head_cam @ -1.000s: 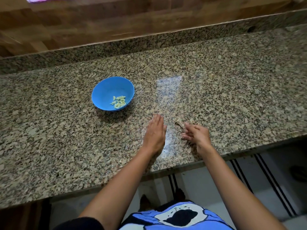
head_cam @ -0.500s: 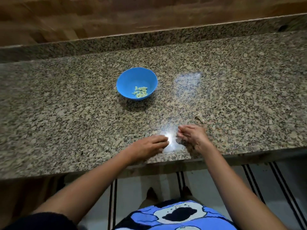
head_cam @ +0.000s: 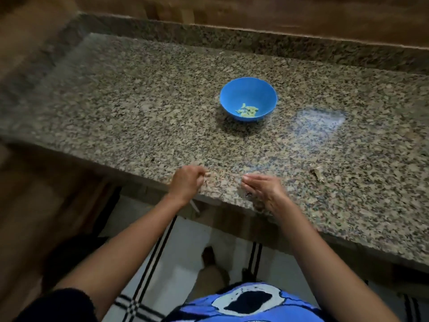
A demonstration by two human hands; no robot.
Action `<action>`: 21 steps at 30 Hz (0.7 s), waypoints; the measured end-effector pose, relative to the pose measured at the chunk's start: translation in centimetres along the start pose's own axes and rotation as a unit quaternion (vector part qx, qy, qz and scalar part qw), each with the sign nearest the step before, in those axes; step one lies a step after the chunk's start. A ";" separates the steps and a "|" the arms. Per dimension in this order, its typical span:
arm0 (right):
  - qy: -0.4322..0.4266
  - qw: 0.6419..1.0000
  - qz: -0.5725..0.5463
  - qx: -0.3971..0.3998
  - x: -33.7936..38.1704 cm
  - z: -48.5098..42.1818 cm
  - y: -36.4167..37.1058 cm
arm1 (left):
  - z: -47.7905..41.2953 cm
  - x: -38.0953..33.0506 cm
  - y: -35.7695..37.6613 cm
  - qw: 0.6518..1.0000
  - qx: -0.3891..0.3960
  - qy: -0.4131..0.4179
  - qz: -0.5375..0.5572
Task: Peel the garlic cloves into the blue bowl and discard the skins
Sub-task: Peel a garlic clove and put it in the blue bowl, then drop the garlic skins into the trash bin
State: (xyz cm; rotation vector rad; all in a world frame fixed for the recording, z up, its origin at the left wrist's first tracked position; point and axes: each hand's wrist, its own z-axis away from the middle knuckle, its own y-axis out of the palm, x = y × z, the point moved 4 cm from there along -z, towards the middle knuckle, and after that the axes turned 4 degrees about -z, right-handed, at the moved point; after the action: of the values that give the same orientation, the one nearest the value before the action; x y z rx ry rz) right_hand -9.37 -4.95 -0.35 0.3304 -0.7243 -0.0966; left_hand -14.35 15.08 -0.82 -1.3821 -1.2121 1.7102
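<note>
The blue bowl (head_cam: 248, 89) stands on the granite counter (head_cam: 139, 101) with several peeled, pale yellow-green garlic cloves (head_cam: 247, 111) in its bottom. At the counter's front edge my left hand (head_cam: 187, 183) is curled into a fist, and a pale scrap of garlic skin (head_cam: 207, 174) shows at its fingertips. A short way to the right my right hand (head_cam: 264, 189) rests on the counter edge, blurred, fingers stretched out close together with nothing seen in them. One loose piece of garlic skin (head_cam: 318, 173) lies on the counter further right.
A raised granite ledge (head_cam: 255, 43) and a wooden wall run behind the counter. The counter ends at the left beside a wooden surface (head_cam: 34, 205). Below the front edge are a white striped floor (head_cam: 185, 263) and my blue shirt (head_cam: 243, 303).
The view has swung left, so the bowl now sits right of centre. My left hand has gone from flat to a fist at the counter edge. My right hand has drawn back away from the loose skin.
</note>
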 end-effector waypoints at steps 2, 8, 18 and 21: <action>0.009 0.999 0.023 0.032 -0.4 0.0 1.5 | 0.3 1.6 -0.1 0.900 0.016 -0.276 0.335; 0.070 0.967 0.139 0.202 -4.9 -0.6 13.8 | 7.7 9.0 -4.6 0.437 -0.154 -0.371 0.805; 0.144 0.810 0.356 0.444 -25.0 1.5 38.3 | 26.0 32.3 -7.5 0.229 -0.470 -0.378 0.764; 0.152 0.831 0.371 0.385 -30.5 -1.2 42.9 | 28.4 38.2 -6.8 0.208 -0.482 -0.407 0.747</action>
State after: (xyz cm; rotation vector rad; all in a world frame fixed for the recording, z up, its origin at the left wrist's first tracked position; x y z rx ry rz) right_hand -32.45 41.95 -6.41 0.7896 -0.4995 1.0018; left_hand -52.11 43.78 -8.73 -3.4290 -1.4519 3.6398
